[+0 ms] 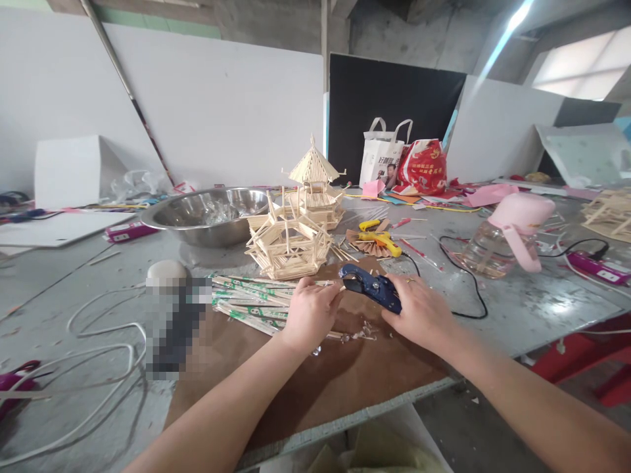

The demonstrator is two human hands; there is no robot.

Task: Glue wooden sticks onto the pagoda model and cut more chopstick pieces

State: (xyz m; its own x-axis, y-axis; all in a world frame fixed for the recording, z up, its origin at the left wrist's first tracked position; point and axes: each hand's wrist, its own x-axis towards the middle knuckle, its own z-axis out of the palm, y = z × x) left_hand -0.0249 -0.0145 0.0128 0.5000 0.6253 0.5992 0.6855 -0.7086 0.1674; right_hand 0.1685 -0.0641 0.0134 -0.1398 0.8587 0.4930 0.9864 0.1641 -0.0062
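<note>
Dark blue cutters (pixel 372 287) sit in our right hand (pixel 424 312), its fingers wrapped around the handles, with the cutting end pointing left toward our other hand. Our left hand (pixel 313 314) is closed, pinching a thin wooden stick (pixel 343 288) whose tip shows just beside the cutters' head; we cannot tell whether the jaws are touching it. Under both hands we have a brown board (pixel 325 401) at the near edge of the grey table (pixel 552 302). Chopsticks in green-printed wrappers (pixel 251 303) lie in a loose pile on the board, left of our left hand and partly behind it. Just beyond the pile we see an open framework of pale sticks (pixel 290 253), and behind that a stick pavilion (pixel 315 167) with a pointed roof. To their left stands a wide steel basin (pixel 211 234) with clear plastic inside. Right of the models, beyond the cutters, we find a yellow tool (pixel 384 243) with a black cord, and farther right a clear jug with a pink lid (pixel 493 243). Toward the back, a white bag (pixel 374 157) and a red bag (pixel 424 167) stand side by side.
</note>
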